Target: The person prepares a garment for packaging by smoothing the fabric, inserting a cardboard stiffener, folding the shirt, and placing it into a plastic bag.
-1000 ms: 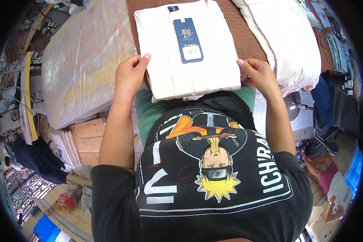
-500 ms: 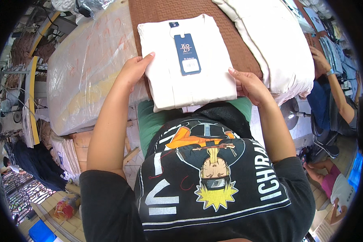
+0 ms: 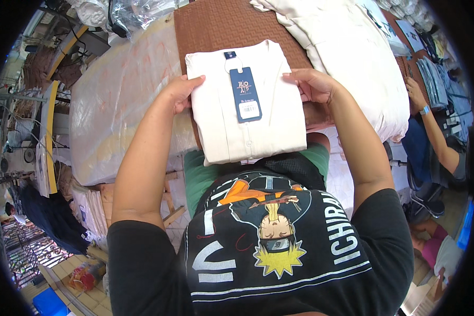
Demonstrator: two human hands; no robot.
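A folded white shirt point(image 3: 213, 121) with a button front lies before me, its collar end facing away. A dark blue hang tag point(image 3: 244, 89) on a thin string rests on its front. My left hand point(image 3: 180, 92) is closed on the shirt's left edge, thumb on top. On the opposite edge, nearer the collar end, my right hand point(image 3: 313, 84) pinches the cloth with the thumb above. The fingers of both hands are partly hidden beneath the garment. The shirt's lower end hangs over the table's near edge, close to my lap.
Under the shirt is a brown textured table cover point(image 3: 221, 26). A large plastic-wrapped bundle point(image 3: 121, 105) stands at left. White garments point(image 3: 353, 68) are heaped at right. Farther right, a co-worker's arm point(image 3: 432, 126) reaches toward folded blue clothes point(image 3: 432, 81).
The shirt appears lower in the view, nearer my body. My right hand has shifted up along its right edge toward the collar end. My left hand keeps its hold.
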